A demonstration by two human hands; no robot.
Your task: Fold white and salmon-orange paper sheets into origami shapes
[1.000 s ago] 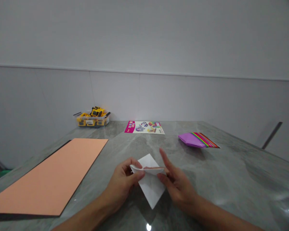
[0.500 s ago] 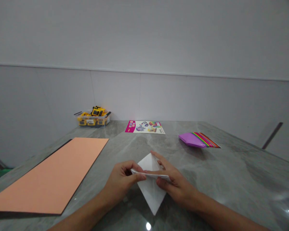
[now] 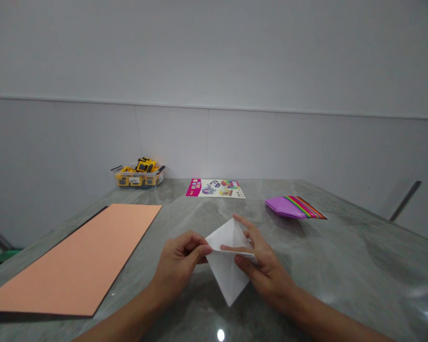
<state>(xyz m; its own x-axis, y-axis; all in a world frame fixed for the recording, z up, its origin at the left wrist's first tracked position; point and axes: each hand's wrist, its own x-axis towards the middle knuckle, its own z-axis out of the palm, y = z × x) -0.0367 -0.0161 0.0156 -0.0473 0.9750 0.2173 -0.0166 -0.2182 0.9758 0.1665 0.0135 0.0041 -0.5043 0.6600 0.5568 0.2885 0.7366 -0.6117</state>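
"Hands?"
"Folded white paper (image 3: 228, 280), close at twelve: I see the left hand (image 3: 178, 259) pinching its ten o'clock corner, the right hand (image 3: 267, 270) gripping at three, one finger inside."
"Writing?"
"Printed sheet (image 3: 216, 188), farther at twelve; too small for me."

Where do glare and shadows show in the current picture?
Head view: bright glare spots on the grey tabletop, at bottom centre and far right; head view: a soft shadow under the purple striped item, and darker tabletop below the white paper.
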